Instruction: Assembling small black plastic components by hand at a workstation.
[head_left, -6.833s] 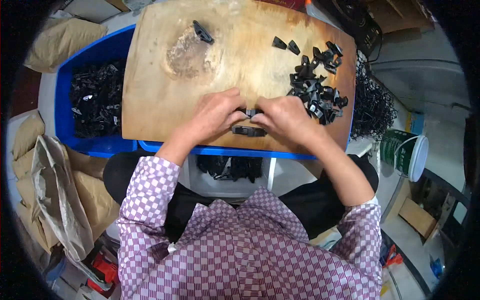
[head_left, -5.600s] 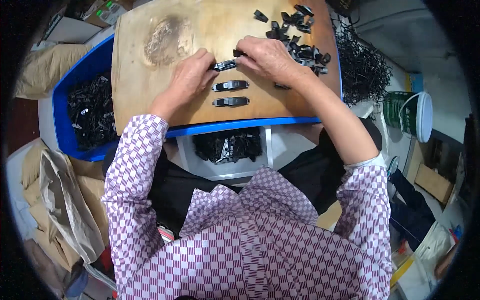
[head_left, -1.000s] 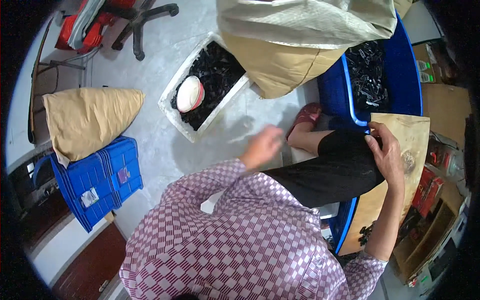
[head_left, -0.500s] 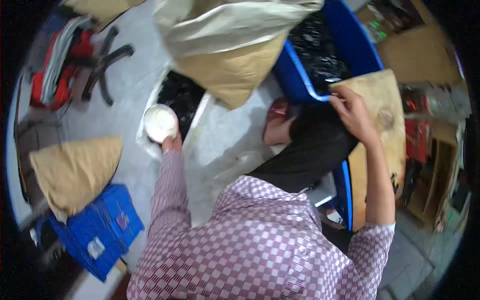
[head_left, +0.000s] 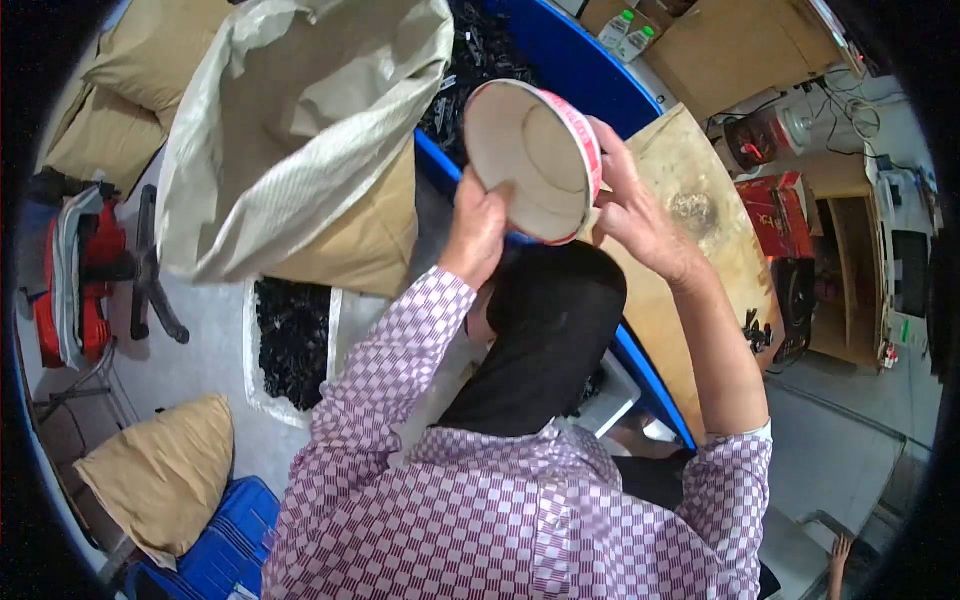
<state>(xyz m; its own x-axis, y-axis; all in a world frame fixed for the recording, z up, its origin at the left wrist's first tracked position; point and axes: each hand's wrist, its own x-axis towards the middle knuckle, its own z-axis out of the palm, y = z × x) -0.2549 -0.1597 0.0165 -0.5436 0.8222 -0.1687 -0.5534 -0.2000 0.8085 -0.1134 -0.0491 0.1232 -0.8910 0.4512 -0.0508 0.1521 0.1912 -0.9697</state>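
Note:
A round paper tub (head_left: 490, 145), white inside with a red printed band outside, is tilted so that its open mouth faces me. My left hand (head_left: 478, 225) grips its lower left rim, thumb inside. On the opposite side, my right hand (head_left: 640, 215) has its fingers against the outer wall; some fingertips are hidden behind the tub. No contents show inside it. Beyond and below the tub stands a large blue bin (head_left: 595, 50) with small black parts (head_left: 490, 45) in it. A big open woven sack (head_left: 300, 110) with a pale lining stands left of my hands.
A worn wooden board (head_left: 690, 270) lies across the blue bin at right. A white foam box (head_left: 252, 375) of black parts sits on the floor. Further left are a red chair (head_left: 95, 290) and a brown sack (head_left: 165, 470). Another person's hand (head_left: 840, 552) shows at lower right.
My left hand has brought the tub up and right from over the foam box. The right hand has left the board's edge and now meets the tub. The view has shifted.

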